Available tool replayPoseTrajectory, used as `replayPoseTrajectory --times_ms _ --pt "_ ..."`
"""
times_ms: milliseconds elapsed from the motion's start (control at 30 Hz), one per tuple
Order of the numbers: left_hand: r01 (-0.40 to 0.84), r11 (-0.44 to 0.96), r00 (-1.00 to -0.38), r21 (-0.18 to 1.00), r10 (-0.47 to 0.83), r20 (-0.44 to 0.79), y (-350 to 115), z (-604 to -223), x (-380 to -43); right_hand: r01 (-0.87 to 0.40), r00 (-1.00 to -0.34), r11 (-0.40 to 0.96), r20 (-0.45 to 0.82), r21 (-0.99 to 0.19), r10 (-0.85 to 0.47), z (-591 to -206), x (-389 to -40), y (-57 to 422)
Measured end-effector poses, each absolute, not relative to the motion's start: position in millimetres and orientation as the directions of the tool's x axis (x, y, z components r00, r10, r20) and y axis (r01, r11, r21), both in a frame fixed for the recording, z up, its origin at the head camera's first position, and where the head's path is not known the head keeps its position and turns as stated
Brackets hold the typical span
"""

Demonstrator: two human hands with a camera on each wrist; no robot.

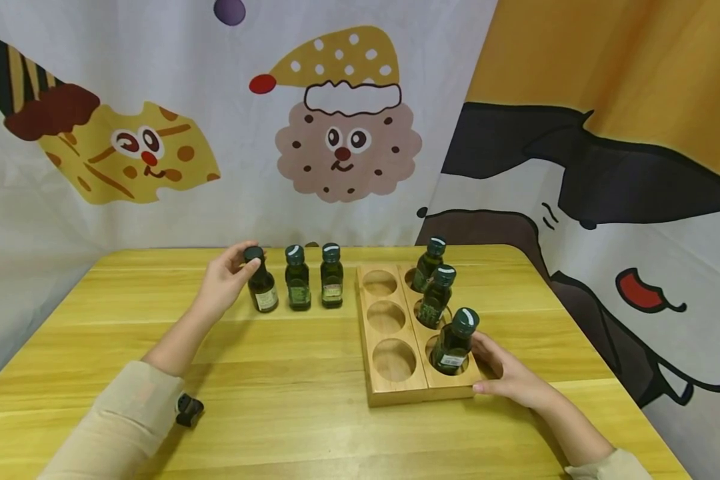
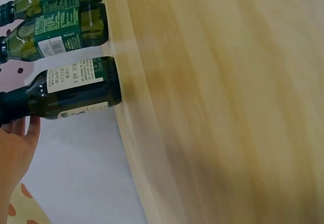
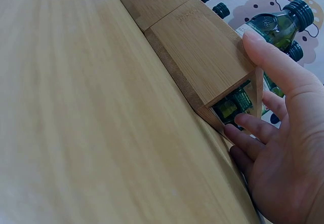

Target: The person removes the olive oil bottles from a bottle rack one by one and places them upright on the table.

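Observation:
My left hand [image 1: 222, 279] pinches the dark cap and neck of a dark glass bottle [image 1: 264, 293] with a cream label. This bottle stands nearly upright, leaning slightly, at the left end of a short row. Beside it are two green glass bottles [image 1: 298, 283] with dark green caps. A wooden bottle holder [image 1: 369, 373] stands to the right, its right column carrying three green bottles [image 1: 453, 347]. At its front right corner rests my right hand [image 1: 510, 377], thumb by the front face [image 3: 202, 46] and relaxed fingers along the open side.
In the holder's left column are three round holes [image 1: 394, 360] with no bottles. The wooden table [image 1: 264, 413] ends at a back edge close behind the bottles. Behind it hangs a printed cloth [image 1: 234, 187] with cartoon figures. A small black clip [image 1: 189, 410] sits at my left cuff.

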State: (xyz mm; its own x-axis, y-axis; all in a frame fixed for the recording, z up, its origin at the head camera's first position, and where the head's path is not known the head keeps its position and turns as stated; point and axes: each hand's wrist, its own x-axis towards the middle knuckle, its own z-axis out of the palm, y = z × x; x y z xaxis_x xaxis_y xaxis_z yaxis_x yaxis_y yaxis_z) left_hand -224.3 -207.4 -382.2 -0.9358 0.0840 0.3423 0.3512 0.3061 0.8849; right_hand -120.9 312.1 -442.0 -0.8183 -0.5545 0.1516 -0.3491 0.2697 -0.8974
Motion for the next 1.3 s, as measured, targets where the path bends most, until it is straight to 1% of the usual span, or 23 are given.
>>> replayPoseTrajectory --times_ms 167,233,400,600,667,767,867,1167,1300 --pt "0.299 0.376 -0.953 0.877 0.078 0.292 -209 -377 -224 -0.343 -0.818 0.269 0.146 -0.900 -0.557 -440 -120 311" --pt "0.293 0.372 -0.956 0.881 0.080 0.284 -209 -372 -225 -0.339 -0.819 0.272 0.140 -0.901 -0.557 -440 -120 311" --pt "0.354 0.294 -0.935 0.888 0.071 0.349 -207 -356 -223 -0.317 -0.830 0.280 0.123 -0.906 -0.544 -442 -120 313" --pt "0.414 0.247 -0.907 0.876 0.025 0.421 -194 -335 -211 -0.315 -0.834 0.284 0.121 -0.906 -0.538 -444 -120 315" --pt "0.450 0.208 -0.889 0.869 0.013 0.457 -186 -328 -206 -0.314 -0.835 0.286 0.119 -0.905 -0.537 -444 -120 315" --pt "0.530 0.129 -0.845 0.838 0.003 0.534 -171 -318 -198 -0.310 -0.835 0.287 0.115 -0.906 -0.538 -444 -120 315" --pt "0.593 0.056 -0.805 0.803 0.018 0.593 -155 -312 -191 -0.311 -0.833 0.283 0.117 -0.907 -0.540 -443 -120 314" --pt "0.627 -0.078 -0.766 0.775 0.124 0.631 -110 -313 -168 -0.340 -0.821 0.271 0.144 -0.900 -0.553 -444 -122 313" --pt "0.652 -0.133 -0.728 0.747 0.163 0.665 -91 -316 -161 -0.328 -0.828 0.272 0.136 -0.905 -0.544 -443 -121 312"
